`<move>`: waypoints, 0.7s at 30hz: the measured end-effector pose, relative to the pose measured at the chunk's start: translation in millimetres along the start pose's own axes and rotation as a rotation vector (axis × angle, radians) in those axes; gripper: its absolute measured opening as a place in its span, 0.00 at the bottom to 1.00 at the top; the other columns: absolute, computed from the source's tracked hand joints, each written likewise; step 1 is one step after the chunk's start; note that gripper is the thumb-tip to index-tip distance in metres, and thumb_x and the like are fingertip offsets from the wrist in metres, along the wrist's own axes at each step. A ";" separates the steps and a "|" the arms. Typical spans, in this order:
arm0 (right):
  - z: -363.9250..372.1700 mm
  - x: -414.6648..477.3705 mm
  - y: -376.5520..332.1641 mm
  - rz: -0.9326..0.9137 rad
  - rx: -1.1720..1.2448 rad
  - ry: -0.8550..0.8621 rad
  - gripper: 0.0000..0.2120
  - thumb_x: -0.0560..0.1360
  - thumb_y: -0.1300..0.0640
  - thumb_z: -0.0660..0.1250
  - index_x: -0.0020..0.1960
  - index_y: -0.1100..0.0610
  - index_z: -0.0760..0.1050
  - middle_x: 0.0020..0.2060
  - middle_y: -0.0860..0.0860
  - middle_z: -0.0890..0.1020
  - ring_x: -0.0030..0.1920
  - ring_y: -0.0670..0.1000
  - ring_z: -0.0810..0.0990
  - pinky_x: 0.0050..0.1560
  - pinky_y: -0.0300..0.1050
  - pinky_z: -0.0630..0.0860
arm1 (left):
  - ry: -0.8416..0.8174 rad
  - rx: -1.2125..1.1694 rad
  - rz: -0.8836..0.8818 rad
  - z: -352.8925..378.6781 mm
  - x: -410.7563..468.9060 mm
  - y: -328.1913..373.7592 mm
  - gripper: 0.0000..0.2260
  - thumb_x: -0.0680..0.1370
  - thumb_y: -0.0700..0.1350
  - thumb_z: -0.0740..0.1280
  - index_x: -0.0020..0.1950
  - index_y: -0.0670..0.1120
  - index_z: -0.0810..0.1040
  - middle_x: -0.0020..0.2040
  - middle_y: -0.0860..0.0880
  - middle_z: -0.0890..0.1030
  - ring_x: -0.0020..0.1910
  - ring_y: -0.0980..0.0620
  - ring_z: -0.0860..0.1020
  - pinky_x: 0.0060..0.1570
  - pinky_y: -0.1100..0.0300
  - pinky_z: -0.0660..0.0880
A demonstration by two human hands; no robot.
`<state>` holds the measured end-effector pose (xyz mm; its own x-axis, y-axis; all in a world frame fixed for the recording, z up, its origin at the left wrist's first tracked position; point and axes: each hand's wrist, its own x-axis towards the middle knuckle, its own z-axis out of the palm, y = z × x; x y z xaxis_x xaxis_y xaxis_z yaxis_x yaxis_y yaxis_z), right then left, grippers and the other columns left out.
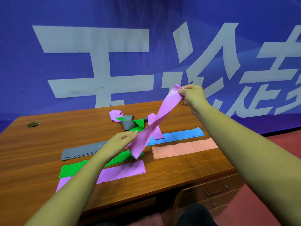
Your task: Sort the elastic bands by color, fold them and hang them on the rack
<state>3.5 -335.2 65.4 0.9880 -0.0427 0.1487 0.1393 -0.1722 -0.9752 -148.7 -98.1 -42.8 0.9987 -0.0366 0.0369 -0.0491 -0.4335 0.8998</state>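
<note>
Wooden desk (40, 144) up close, folded purple band (123, 170) lying flat nearest; left hand (120, 142) pinches the low end of a loose purple band (156, 121), right hand (193, 97) pinches its raised top end, tangled pile (130, 123) beyond, blue banner (97, 62) behind.

**Office desk before a banner**

You face a wooden office desk (48, 144) with a cable hole (33, 124) at far left and handled drawers (215, 190) at near right. A blue banner (146, 13) with large white characters hangs behind it, and the floor (285, 144) is red.
</note>
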 end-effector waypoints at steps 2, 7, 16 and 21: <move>-1.6 1.5 7.1 0.034 0.018 0.012 0.04 0.79 0.63 0.64 0.48 0.61 0.77 0.47 0.59 0.82 0.49 0.57 0.82 0.39 0.45 0.80 | -0.016 -0.023 0.016 -5.1 -3.5 -4.1 0.19 0.69 0.64 0.68 0.37 0.49 0.79 0.32 0.54 0.75 0.33 0.58 0.70 0.37 0.62 0.66; -0.6 -0.1 24.0 0.170 0.169 0.002 0.04 0.78 0.65 0.64 0.51 0.63 0.76 0.48 0.60 0.81 0.48 0.56 0.82 0.39 0.46 0.81 | 0.152 -0.105 0.001 -15.9 -2.8 -18.3 0.10 0.69 0.54 0.77 0.39 0.48 0.86 0.51 0.51 0.76 0.50 0.56 0.75 0.50 0.65 0.72; 16.3 -9.6 42.5 0.321 0.431 -0.071 0.04 0.78 0.67 0.62 0.51 0.66 0.75 0.48 0.62 0.81 0.49 0.58 0.82 0.44 0.51 0.81 | 0.194 -0.573 -0.179 -28.1 -13.9 -26.1 0.04 0.82 0.41 0.62 0.52 0.42 0.76 0.34 0.48 0.82 0.45 0.42 0.85 0.45 0.57 0.83; 30.0 -23.8 45.6 0.369 0.521 -0.113 0.04 0.79 0.67 0.61 0.47 0.64 0.73 0.42 0.59 0.81 0.44 0.54 0.82 0.44 0.48 0.80 | 0.369 -0.486 -0.079 -47.4 -18.6 -35.5 0.03 0.80 0.38 0.64 0.51 0.41 0.77 0.44 0.42 0.84 0.42 0.46 0.85 0.39 0.63 0.81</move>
<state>-11.7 -312.5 12.4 0.9743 0.1005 -0.2017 -0.2240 0.3350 -0.9152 -164.7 -39.3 -54.9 0.9432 0.3307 0.0317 -0.0480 0.0412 0.9980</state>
